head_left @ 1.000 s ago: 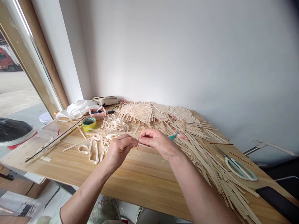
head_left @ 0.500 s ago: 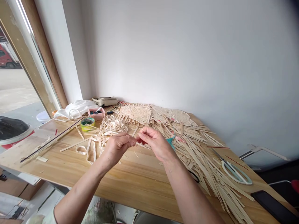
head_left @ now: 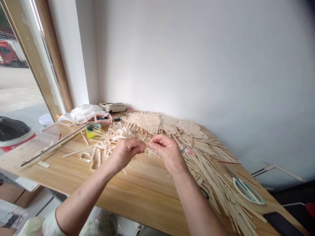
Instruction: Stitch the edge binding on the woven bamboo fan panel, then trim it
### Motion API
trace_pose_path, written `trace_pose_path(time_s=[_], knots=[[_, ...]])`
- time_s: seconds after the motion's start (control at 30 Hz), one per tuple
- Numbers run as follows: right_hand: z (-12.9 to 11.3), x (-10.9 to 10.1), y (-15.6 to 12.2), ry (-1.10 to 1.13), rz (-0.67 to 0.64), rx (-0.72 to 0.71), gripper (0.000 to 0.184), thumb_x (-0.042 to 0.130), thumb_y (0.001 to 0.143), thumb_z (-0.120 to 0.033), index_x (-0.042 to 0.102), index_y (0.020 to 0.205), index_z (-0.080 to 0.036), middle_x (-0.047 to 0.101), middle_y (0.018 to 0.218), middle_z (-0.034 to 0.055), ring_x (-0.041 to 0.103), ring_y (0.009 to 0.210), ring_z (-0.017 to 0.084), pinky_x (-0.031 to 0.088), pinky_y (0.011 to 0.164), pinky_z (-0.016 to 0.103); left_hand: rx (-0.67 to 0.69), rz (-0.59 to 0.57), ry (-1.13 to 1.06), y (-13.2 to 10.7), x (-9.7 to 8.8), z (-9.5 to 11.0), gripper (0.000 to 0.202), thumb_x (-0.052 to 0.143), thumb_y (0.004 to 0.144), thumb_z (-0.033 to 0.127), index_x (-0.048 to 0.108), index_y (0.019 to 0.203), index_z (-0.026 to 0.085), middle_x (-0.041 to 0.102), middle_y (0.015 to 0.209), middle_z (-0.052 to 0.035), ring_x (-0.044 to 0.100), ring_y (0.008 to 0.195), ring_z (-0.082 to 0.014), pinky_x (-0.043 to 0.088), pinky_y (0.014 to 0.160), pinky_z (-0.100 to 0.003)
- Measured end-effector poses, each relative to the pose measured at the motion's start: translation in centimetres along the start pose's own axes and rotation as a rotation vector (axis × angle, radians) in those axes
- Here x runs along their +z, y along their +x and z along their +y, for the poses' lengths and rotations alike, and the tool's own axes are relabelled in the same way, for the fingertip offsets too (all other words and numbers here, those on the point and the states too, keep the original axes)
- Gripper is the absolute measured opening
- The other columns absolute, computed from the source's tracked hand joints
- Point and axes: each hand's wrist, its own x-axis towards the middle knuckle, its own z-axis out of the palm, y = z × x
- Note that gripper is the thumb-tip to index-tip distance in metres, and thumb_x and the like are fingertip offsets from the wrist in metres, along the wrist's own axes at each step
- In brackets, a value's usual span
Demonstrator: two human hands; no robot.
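Observation:
Over the wooden table (head_left: pixel 137 190) my left hand (head_left: pixel 126 151) and my right hand (head_left: pixel 166 151) meet, fingertips almost touching. Both pinch a bundle of thin pale bamboo strips (head_left: pixel 108 133) that fans out to the left behind my left hand. Curled flat strips (head_left: pixel 94 154) lie under and left of my left hand. A big heap of straight bamboo strips (head_left: pixel 214 173) spreads to the right of my right hand. Woven bamboo pieces (head_left: pixel 150 121) lie behind the hands.
White-handled scissors (head_left: pixel 247 191) lie at the right, a black phone (head_left: pixel 283 224) at the front right corner. A green tape roll (head_left: pixel 93 129), a pink box (head_left: pixel 104 119), a white cloth (head_left: pixel 82 113) and a long dark rod (head_left: pixel 55 146) sit at the left.
The hands stayed together and worked the strips; the fan of thin strips now shows further out to the left of my left hand. The view shifted slightly.

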Motion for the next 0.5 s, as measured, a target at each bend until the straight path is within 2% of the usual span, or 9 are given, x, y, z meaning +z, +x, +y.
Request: trace_pose_path(time_s=[0.17, 0.33, 0.5], knots=[[0.4, -0.5, 0.6, -0.106, 0.179, -0.123, 0.011, 0.062, 0.068, -0.028, 0.057, 0.067, -0.019, 0.052, 0.062, -0.0016, 0.046, 0.060, 0.011, 0.038, 0.058, 0.024, -0.037, -0.003, -0.080, 0.7, -0.2, 0.0, 0.013, 0.055, 0.077, 0.013, 0.063, 0.067, 0.015, 0.062, 0.063, -0.0004, 0.057, 0.053, -0.0083, 0.046, 0.051, -0.016], [1.0, -1.0, 0.5, -0.313, 0.238, -0.202, 0.011, 0.058, 0.074, -0.029, 0.056, 0.072, -0.018, 0.053, 0.065, -0.0009, 0.046, 0.060, 0.012, 0.038, 0.058, 0.025, -0.059, 0.008, -0.112, 1.2, -0.2, 0.1, 0.013, 0.056, 0.075, 0.014, 0.063, 0.065, 0.016, 0.063, 0.063, 0.0001, 0.057, 0.052, -0.0079, 0.047, 0.050, -0.016], [1.2, -1.0, 0.4, -0.458, 0.277, -0.263, 0.009, 0.053, 0.077, -0.027, 0.052, 0.073, -0.019, 0.051, 0.066, -0.0007, 0.045, 0.059, 0.012, 0.038, 0.057, 0.025, -0.088, -0.031, -0.136, 1.5, 0.0, 0.2, 0.016, 0.055, 0.075, 0.012, 0.062, 0.060, 0.014, 0.062, 0.062, -0.0007, 0.058, 0.052, -0.0078, 0.049, 0.050, -0.016]])
